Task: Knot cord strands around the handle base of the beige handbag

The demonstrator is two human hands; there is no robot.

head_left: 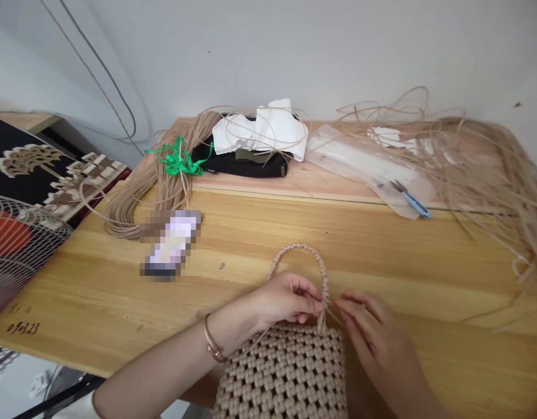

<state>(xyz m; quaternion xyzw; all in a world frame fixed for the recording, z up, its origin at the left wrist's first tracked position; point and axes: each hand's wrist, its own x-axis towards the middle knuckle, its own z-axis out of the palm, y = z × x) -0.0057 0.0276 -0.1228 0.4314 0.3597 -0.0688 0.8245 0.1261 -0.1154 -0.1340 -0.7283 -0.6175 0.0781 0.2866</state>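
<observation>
A beige woven bag (286, 372) stands at the table's near edge, its openwork side towards me. Its braided handle (301, 247) arches up from the top rim. My left hand (290, 298) pinches the lower right part of that handle, just above where bare strands meet the rim. To the right, my right hand (375, 334) has its thumb and fingertips closed on a thin beige strand (334, 311) coming off the handle. Another loose strand (262, 337) trails below my left wrist, across the bag's top.
A phone (172, 244) lies on the wooden table (98, 302). Behind it sits a bundle of beige strands (124, 209) with a green tie (179, 157). Blue-handled snips (410, 199) rest on clear plastic (360, 163). Loose strands (482, 157) spread over the right. A wire fan guard (28, 250) stands left.
</observation>
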